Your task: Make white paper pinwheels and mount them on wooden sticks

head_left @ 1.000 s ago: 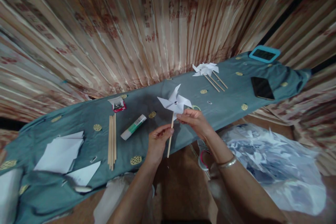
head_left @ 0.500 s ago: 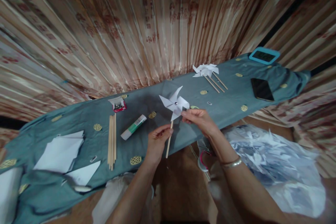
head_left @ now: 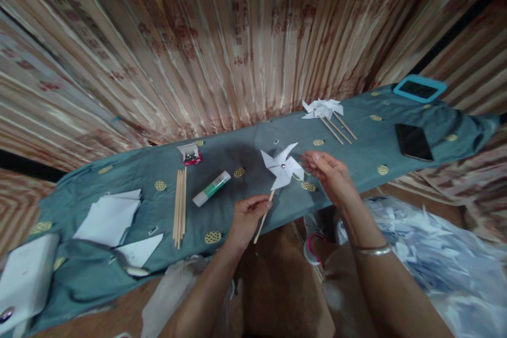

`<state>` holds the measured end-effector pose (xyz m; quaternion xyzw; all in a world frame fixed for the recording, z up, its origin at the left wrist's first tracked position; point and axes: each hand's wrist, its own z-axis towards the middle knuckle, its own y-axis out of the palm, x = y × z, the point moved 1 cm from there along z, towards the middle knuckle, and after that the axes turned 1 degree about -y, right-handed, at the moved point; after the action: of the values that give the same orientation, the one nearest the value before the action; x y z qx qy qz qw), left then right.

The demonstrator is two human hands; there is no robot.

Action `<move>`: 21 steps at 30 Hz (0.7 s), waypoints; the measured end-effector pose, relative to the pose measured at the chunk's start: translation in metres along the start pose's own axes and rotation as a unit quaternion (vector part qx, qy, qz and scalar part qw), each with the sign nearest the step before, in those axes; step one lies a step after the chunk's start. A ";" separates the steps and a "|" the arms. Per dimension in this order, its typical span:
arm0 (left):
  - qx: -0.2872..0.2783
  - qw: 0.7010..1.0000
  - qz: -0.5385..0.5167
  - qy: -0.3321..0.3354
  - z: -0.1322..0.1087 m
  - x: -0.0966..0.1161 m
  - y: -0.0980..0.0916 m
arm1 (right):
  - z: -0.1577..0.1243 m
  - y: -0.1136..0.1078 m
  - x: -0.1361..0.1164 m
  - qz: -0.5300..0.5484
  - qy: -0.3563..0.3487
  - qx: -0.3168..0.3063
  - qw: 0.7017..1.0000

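My left hand (head_left: 249, 217) pinches the wooden stick of a white paper pinwheel (head_left: 279, 163), holding it tilted over the table's front edge. A shiny round pin sits at the pinwheel's centre. Just right of its blades is my right hand (head_left: 330, 173), raised with loosely bent fingers and nothing visible in them. A green and white glue stick (head_left: 212, 188) lies left of the pinwheel. Beyond that are a bundle of wooden sticks (head_left: 180, 208) and a small red box (head_left: 191, 156) of metal pins. Several finished pinwheels (head_left: 324, 109) rest together at the back right.
A green cloth (head_left: 253, 142) with yellow pineapple prints covers the long table. White paper sheets (head_left: 109, 216) and a white box-like object (head_left: 29, 280) lie left. A dark phone (head_left: 414, 141) and a blue-framed device (head_left: 420, 88) lie right. A plastic bag (head_left: 435, 243) of paper scraps stands below.
My right hand has let go of the pinwheel's blade and drawn off to the right. The left hand still grips the stick, which leans more. The whole view has shifted slightly.
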<state>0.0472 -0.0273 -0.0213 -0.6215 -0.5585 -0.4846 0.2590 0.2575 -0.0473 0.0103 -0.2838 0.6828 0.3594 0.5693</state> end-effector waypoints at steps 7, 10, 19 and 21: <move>-0.031 0.999 0.008 -0.009 -0.004 0.000 -0.001 | -0.006 0.015 0.005 -0.004 0.077 -0.080 0.994; -0.035 0.999 0.008 -0.014 -0.005 0.003 -0.002 | -0.007 0.019 0.004 0.009 0.079 -0.081 0.993; -0.027 0.999 -0.010 -0.023 -0.005 0.005 -0.003 | -0.012 0.022 -0.001 0.040 0.110 -0.086 0.989; -0.026 0.999 -0.011 -0.022 -0.005 0.005 -0.002 | -0.012 0.023 0.000 0.047 0.114 -0.089 0.988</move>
<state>0.0431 -0.0290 -0.0152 -0.6322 -0.5581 -0.4878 0.2255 0.2322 -0.0442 0.0155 -0.3404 0.7211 0.4100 0.4428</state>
